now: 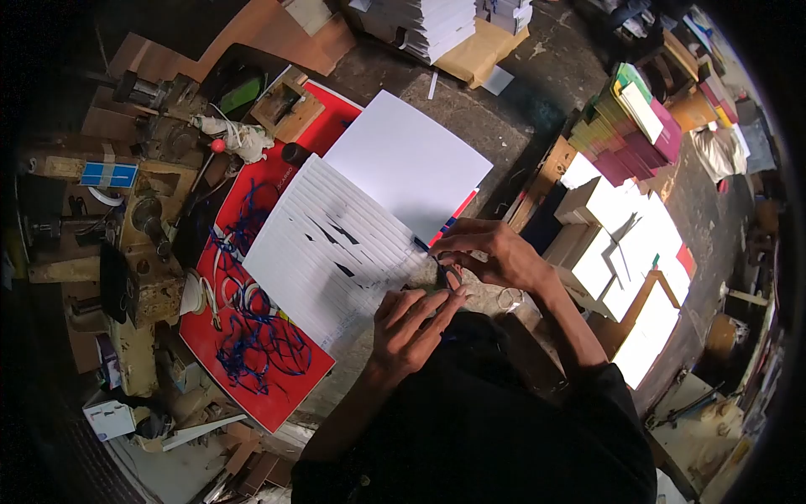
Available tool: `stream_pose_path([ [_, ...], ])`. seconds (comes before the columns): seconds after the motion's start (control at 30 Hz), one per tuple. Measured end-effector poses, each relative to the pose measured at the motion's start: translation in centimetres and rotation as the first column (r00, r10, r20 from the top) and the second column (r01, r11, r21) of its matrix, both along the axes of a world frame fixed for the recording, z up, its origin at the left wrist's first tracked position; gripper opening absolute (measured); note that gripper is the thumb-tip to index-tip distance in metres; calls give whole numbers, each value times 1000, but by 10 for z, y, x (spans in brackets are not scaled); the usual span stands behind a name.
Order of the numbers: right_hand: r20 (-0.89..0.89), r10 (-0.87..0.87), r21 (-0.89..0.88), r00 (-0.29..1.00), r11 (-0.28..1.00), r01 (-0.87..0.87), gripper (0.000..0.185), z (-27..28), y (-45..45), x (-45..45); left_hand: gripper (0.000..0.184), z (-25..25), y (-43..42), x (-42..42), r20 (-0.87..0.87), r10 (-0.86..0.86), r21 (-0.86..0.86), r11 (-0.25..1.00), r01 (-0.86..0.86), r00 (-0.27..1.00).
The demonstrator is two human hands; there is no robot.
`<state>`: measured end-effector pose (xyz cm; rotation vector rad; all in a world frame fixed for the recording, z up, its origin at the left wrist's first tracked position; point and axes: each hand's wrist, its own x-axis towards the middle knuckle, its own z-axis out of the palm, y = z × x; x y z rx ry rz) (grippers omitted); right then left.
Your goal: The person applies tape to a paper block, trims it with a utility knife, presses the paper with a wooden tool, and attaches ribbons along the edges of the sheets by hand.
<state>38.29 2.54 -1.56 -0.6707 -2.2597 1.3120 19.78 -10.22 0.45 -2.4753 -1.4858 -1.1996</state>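
In front of me lies a row of white paper blocks (294,277), pressed together so their edges form stripes. Several small black scraps (345,270) rest on those edges. My right hand (500,256) is at the near right corner of the row, its fingers pinched on a thin dark strip (421,244). Close beside it is my left hand (409,332), fingers bent and tips drawn together toward the right fingers. What the left fingertips hold, if anything, is hidden. A white sheet or pad (403,155) lies just beyond the row.
Tangled blue ribbon (260,357) and white ribbon lie on a red board (285,403) to the left. Metal and wooden machinery (151,227) stands farther left. Stacked paper blocks (588,244) and maroon and green books (630,134) are on the right. More paper piles (437,29) stand at the back.
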Motion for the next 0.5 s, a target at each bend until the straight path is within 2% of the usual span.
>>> stream_pose_path([
  [0.1, 2, 28, 39, 1000, 999, -28, 28, -7, 8, -7, 34, 13, 0, -10, 9, -28, -47, 999, 28, 1000],
  [0.2, -35, 50, 37, 998, 998, -49, 23, -3, 12, -11, 39, 33, 11, -20, 146, -67, -197, 976, 95, 987],
  [0.3, -90, 58, 69, 994, 996, -52, 21, -6, 15, -14, 35, 44, 26, -35, 364, 54, -265, 963, 47, 930],
  [0.37, -68, 36, 33, 997, 999, -34, 19, -10, 14, -15, 29, 44, 34, -55, 399, 207, -349, 935, -61, 893],
  [0.43, -45, 20, -1, 999, 1000, -20, 16, -7, 13, -17, 24, 48, 56, -74, 462, 399, -517, 847, -125, 792],
  [0.5, 53, -14, -190, 998, 981, 24, 21, 3, 12, -21, 20, 34, 86, -101, 516, 362, -391, 906, -162, 777],
])
